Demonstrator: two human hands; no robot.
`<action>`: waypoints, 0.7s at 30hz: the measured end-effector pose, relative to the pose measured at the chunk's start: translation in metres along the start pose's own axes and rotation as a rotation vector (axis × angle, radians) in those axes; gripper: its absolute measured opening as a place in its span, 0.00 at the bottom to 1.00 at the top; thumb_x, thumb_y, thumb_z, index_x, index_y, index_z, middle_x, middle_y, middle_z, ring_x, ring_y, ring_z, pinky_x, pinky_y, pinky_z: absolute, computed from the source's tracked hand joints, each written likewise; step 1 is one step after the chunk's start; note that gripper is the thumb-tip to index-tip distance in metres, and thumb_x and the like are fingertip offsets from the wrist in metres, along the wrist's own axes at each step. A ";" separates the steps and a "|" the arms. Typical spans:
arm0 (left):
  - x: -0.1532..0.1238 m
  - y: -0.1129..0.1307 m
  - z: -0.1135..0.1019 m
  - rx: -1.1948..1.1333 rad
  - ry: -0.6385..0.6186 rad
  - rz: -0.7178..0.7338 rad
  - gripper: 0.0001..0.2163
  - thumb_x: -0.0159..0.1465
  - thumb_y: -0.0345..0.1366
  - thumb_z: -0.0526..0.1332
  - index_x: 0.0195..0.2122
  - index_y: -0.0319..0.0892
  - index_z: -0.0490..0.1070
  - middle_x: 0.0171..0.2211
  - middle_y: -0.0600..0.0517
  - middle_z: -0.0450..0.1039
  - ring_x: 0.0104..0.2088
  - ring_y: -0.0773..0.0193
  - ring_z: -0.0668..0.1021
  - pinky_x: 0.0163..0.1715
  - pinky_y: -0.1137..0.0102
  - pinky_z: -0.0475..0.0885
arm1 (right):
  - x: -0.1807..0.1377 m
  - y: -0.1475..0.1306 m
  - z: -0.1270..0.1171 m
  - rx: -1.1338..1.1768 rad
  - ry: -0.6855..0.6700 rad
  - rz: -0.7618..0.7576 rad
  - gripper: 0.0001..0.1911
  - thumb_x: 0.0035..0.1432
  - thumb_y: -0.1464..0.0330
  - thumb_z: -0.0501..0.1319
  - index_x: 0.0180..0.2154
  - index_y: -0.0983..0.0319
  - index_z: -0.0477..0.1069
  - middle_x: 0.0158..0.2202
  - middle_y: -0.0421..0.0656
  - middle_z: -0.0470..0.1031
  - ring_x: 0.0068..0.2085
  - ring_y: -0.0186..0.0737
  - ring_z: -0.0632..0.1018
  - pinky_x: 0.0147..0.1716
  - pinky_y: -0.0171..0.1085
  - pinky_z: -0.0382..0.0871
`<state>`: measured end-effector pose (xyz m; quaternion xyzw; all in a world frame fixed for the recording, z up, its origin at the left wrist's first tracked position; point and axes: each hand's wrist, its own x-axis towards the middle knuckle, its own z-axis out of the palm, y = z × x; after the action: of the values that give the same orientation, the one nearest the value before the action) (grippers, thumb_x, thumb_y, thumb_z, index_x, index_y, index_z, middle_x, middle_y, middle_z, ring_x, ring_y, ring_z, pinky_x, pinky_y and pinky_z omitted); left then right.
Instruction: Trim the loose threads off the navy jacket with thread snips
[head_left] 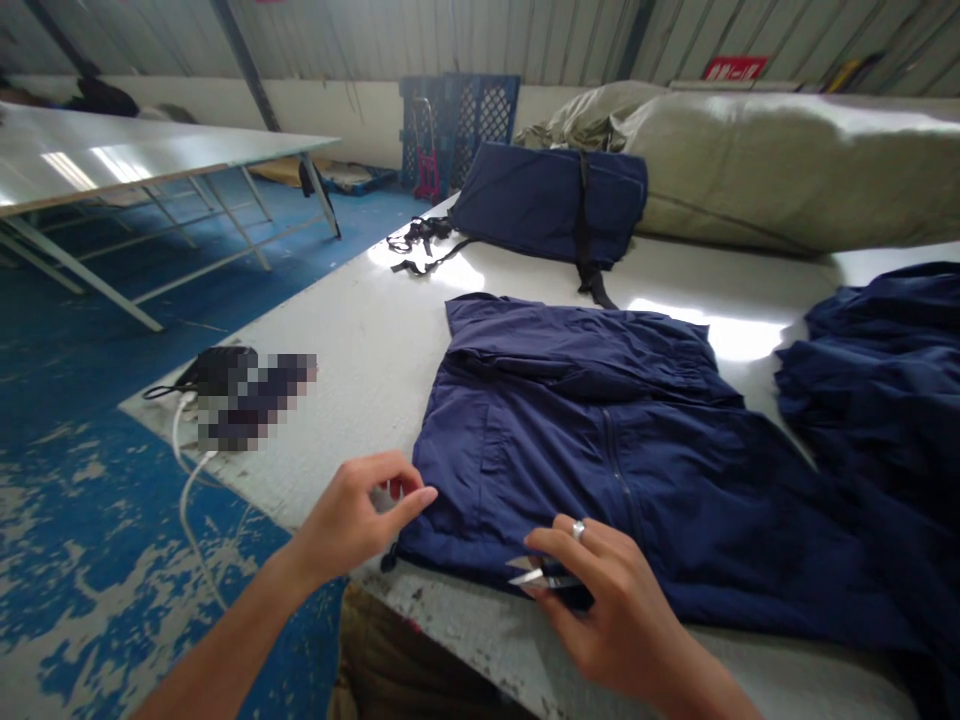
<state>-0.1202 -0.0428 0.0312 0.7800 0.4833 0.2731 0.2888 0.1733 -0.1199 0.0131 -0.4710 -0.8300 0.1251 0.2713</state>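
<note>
A navy blue jacket [540, 470] with a zip lies spread on the white table in front of me. My left hand [367, 505] is at the jacket's left edge, its thumb and forefinger brought together in a loose pinch. Whatever sits between those fingertips is too small or hidden to make out. In my right hand [607, 590], which wears a ring, is a small pair of thread snips [531, 576]. Their blades point left, slightly apart, over the jacket's near edge. My palm and fingers cover the rest of the snips.
A folded navy bundle [551, 200] with black straps lies farther back on the table [352, 330]. More navy cloth [885, 370] is heaped at right, and a large olive sack [750, 170] stands behind. White cables [184, 490] hang off the left edge beside a black item [217, 370].
</note>
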 end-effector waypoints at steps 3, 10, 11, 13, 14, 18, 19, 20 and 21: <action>-0.023 0.001 0.002 -0.044 -0.054 0.065 0.08 0.66 0.41 0.68 0.35 0.43 0.76 0.34 0.49 0.78 0.35 0.60 0.79 0.38 0.68 0.73 | 0.002 0.000 -0.001 0.010 0.002 -0.016 0.12 0.57 0.75 0.61 0.44 0.59 0.74 0.35 0.44 0.79 0.33 0.42 0.79 0.36 0.38 0.71; -0.042 0.010 0.022 0.090 0.055 -0.037 0.12 0.54 0.28 0.70 0.38 0.44 0.71 0.38 0.50 0.74 0.40 0.55 0.77 0.42 0.62 0.74 | 0.002 0.000 -0.002 0.005 -0.016 -0.037 0.10 0.56 0.75 0.59 0.39 0.59 0.74 0.33 0.44 0.78 0.33 0.42 0.79 0.35 0.38 0.71; -0.042 0.010 0.024 0.090 0.072 -0.054 0.12 0.53 0.26 0.68 0.36 0.44 0.70 0.37 0.50 0.74 0.39 0.55 0.77 0.42 0.62 0.73 | 0.002 0.001 -0.002 0.005 -0.010 -0.037 0.11 0.55 0.75 0.59 0.39 0.59 0.74 0.33 0.44 0.78 0.33 0.42 0.79 0.35 0.38 0.71; -0.041 0.010 0.025 0.062 0.094 -0.078 0.11 0.53 0.23 0.65 0.35 0.44 0.71 0.35 0.51 0.73 0.38 0.56 0.77 0.40 0.63 0.73 | 0.003 0.001 -0.002 0.026 0.018 -0.032 0.12 0.55 0.76 0.58 0.39 0.59 0.75 0.33 0.44 0.79 0.32 0.41 0.80 0.34 0.37 0.72; -0.041 0.010 0.024 0.036 0.105 -0.092 0.10 0.54 0.23 0.63 0.35 0.44 0.72 0.35 0.51 0.74 0.38 0.57 0.77 0.39 0.64 0.73 | 0.004 0.001 -0.003 0.055 0.040 -0.025 0.12 0.56 0.77 0.58 0.40 0.59 0.76 0.32 0.43 0.78 0.31 0.40 0.79 0.32 0.36 0.72; -0.038 0.012 0.019 -0.228 0.139 -0.242 0.05 0.59 0.31 0.66 0.37 0.44 0.79 0.37 0.50 0.80 0.38 0.58 0.81 0.41 0.65 0.75 | 0.012 0.002 -0.006 0.239 0.174 0.035 0.06 0.64 0.74 0.62 0.38 0.60 0.78 0.30 0.41 0.76 0.29 0.34 0.78 0.30 0.32 0.73; -0.036 0.013 0.019 -0.343 0.135 -0.307 0.05 0.59 0.33 0.68 0.37 0.43 0.81 0.38 0.49 0.81 0.39 0.57 0.82 0.42 0.65 0.77 | 0.014 0.003 -0.007 0.271 0.209 0.050 0.05 0.65 0.73 0.63 0.37 0.60 0.78 0.31 0.42 0.76 0.29 0.34 0.78 0.30 0.31 0.74; -0.034 0.015 0.019 -0.465 0.129 -0.373 0.06 0.58 0.36 0.71 0.37 0.43 0.82 0.38 0.49 0.83 0.40 0.57 0.83 0.43 0.66 0.77 | 0.016 0.003 -0.009 0.291 0.237 0.066 0.05 0.65 0.72 0.64 0.36 0.60 0.78 0.32 0.42 0.77 0.30 0.35 0.79 0.31 0.31 0.74; -0.032 0.017 0.020 -0.585 0.127 -0.430 0.08 0.56 0.38 0.73 0.37 0.43 0.83 0.38 0.48 0.84 0.40 0.57 0.84 0.43 0.67 0.78 | 0.017 0.004 -0.009 0.306 0.259 0.082 0.04 0.65 0.72 0.65 0.36 0.59 0.78 0.32 0.42 0.77 0.31 0.35 0.79 0.32 0.31 0.75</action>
<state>-0.1084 -0.0816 0.0248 0.5264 0.5547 0.3809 0.5198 0.1747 -0.1038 0.0246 -0.4700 -0.7395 0.1991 0.4388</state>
